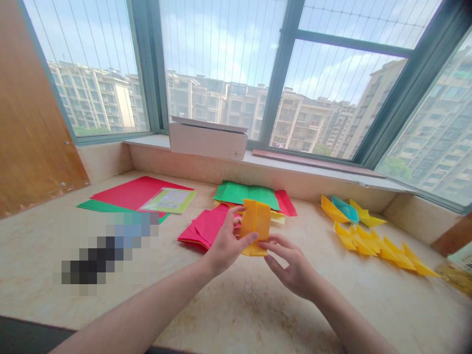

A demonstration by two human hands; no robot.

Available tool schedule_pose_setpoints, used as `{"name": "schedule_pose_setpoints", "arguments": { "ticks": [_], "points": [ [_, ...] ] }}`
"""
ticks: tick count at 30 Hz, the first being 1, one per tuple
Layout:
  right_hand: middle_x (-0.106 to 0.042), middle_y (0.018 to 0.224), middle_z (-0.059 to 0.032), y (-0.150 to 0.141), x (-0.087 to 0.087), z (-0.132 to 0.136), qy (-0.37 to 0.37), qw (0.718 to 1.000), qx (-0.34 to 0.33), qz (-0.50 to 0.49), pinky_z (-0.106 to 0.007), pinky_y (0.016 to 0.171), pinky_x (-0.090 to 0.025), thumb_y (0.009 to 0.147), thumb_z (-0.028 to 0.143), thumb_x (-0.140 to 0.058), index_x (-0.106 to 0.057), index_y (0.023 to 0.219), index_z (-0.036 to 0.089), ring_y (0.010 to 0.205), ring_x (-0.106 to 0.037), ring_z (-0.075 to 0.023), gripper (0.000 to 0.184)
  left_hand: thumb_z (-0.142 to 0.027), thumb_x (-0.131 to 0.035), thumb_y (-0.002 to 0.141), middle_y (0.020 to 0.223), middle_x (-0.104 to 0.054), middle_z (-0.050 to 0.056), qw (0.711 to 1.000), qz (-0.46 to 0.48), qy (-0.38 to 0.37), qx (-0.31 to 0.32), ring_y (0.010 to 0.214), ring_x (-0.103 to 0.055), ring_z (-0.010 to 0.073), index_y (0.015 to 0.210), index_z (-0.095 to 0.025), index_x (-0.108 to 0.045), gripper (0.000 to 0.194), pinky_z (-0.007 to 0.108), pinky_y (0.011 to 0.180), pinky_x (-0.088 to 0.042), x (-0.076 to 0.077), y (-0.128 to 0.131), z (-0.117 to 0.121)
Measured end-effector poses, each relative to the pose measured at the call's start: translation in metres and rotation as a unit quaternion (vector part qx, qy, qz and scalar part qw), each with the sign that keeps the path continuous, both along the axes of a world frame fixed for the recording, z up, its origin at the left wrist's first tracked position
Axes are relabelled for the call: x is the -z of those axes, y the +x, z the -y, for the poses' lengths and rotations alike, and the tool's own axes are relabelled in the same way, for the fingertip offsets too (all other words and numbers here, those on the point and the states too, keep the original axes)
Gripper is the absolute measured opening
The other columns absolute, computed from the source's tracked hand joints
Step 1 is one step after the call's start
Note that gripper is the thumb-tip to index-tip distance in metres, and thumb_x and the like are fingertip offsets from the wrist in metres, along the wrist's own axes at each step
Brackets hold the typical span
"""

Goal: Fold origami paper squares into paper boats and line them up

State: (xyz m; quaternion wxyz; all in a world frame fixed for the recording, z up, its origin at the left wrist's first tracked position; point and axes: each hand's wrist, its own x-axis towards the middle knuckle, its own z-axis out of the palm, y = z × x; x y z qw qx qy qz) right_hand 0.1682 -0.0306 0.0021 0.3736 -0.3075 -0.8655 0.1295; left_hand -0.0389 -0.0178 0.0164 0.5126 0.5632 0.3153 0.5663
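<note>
While the left hand (225, 246) pinches a creased, rectangular orange-yellow folded paper (256, 219) above the mottled beige counter (236, 305), the right hand (297, 270) lightly grips its lower corner, near flat magenta paper sheets (199, 228).

I have one piece of orange-yellow paper (260, 220) up between my two hands, folded into a small, layered rectangle that stands taller than it is wide, with a line running down the middle of the face turned to me. It is close to upright, my left hand (225, 248) gripping it along its left side with the thumb pressed flat on the lower front, while the fingers of my right hand (293, 270) touch its lower right corner, near the bottom edge, where the layers show
</note>
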Motion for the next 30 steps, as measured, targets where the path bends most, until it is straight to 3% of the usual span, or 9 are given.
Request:
{"name": "schedule_pose_setpoints", "arguments": {
  "ticks": [2,4,8,11,16,19,24,30],
  "points": [
    [-0.063,0.126,-0.0106,0.0,-0.002,0.003,-0.013,1.0,-0.011,0.015,-0.041,0.098,-0.053,0.095,0.02,-0.054,-0.064,0.126,0.025,0.114,-0.062,-0.0241,0.033,-0.033,-0.077,0.079,0.094,-0.067,0.004,1.0,0.008,-0.023,0.016,0.081,-0.068,0.0175,0.14,-0.024,-0.033,0.076,0.029,0.071,-0.054,-0.001,0.0,0.0],
    [-0.065,0.124,-0.01,-0.001,-0.003,0.004,-0.027,0.999,-0.012,0.013,-0.04,0.097,-0.053,0.097,0.022,-0.051,-0.065,0.123,0.025,0.114,-0.062,-0.0236,0.03,-0.033,-0.078,0.078,0.087,-0.068,0.002,0.998,0.018,-0.044,0.028,0.077,-0.066,0.0161,0.141,-0.022,-0.036,0.076,0.027,0.07,-0.053,-0.002,0.0,-0.001],
    [-0.07,0.11,-0.009,-0.006,-0.001,0.001,-0.054,0.996,0.034,-0.055,-0.034,0.082,-0.057,0.097,0.025,-0.052,-0.07,0.105,0.022,0.099,-0.067,-0.0211,0.02,-0.03,-0.08,0.074,0.09,-0.069,0.004,0.998,-0.011,-0.058,0.018,0.08,-0.065,0.0164,0.109,-0.016,-0.064,0.041,0.026,0.072,-0.051,-0.002,-0.002,-0.003],
    [-0.068,0.108,-0.0087,-0.008,0.0,-0.002,-0.058,0.993,0.06,-0.079,-0.033,0.075,-0.058,0.094,0.027,-0.058,-0.068,0.105,0.022,0.09,-0.067,-0.0201,0.016,-0.035,-0.075,0.079,0.09,-0.072,0.007,0.995,-0.027,-0.088,0.039,0.077,-0.066,0.0179,0.094,-0.013,-0.07,0.027,0.027,0.07,-0.052,0.0,-0.004,-0.005],
    [-0.056,0.13,-0.0117,-0.004,0.0,-0.003,-0.033,0.997,0.049,-0.04,-0.042,0.09,-0.056,0.083,0.03,-0.072,-0.061,0.12,0.025,0.111,-0.061,-0.026,0.039,-0.037,-0.074,0.079,0.104,-0.074,0.011,0.994,0.003,-0.113,-0.006,0.09,-0.07,0.0253,0.1,-0.014,-0.071,0.032,0.034,0.078,-0.055,0.005,-0.004,-0.008],
    [-0.054,0.132,-0.0113,-0.003,0.0,-0.002,-0.024,0.998,0.037,-0.038,-0.044,0.094,-0.055,0.086,0.028,-0.068,-0.065,0.116,0.026,0.113,-0.061,-0.0258,0.03,-0.039,-0.075,0.078,0.103,-0.075,0.013,0.992,-0.001,-0.126,-0.031,0.09,-0.071,0.0268,0.099,-0.013,-0.071,0.033,0.036,0.077,-0.056,0.006,-0.003,-0.008],
    [-0.055,0.128,-0.0103,-0.004,-0.004,0.0,-0.03,0.997,0.034,-0.069,-0.041,0.089,-0.057,0.09,0.022,-0.062,-0.072,0.101,0.026,0.097,-0.066,-0.0208,0.015,-0.038,-0.077,0.076,0.103,-0.075,0.013,0.99,0.007,-0.143,-0.018,0.089,-0.072,0.0275,0.098,-0.012,-0.072,0.035,0.034,0.074,-0.057,0.006,-0.003,-0.008],
    [-0.058,0.124,-0.0102,-0.005,-0.009,0.002,-0.062,0.995,0.041,-0.063,-0.041,0.095,-0.055,0.088,0.02,-0.064,-0.073,0.1,0.024,0.112,-0.062,-0.0249,0.015,-0.039,-0.076,0.076,0.1,-0.076,0.012,0.988,0.015,-0.154,-0.006,0.088,-0.072,0.0271,0.1,-0.013,-0.07,0.036,0.034,0.073,-0.057,0.011,-0.003,-0.009]
  ]
}}
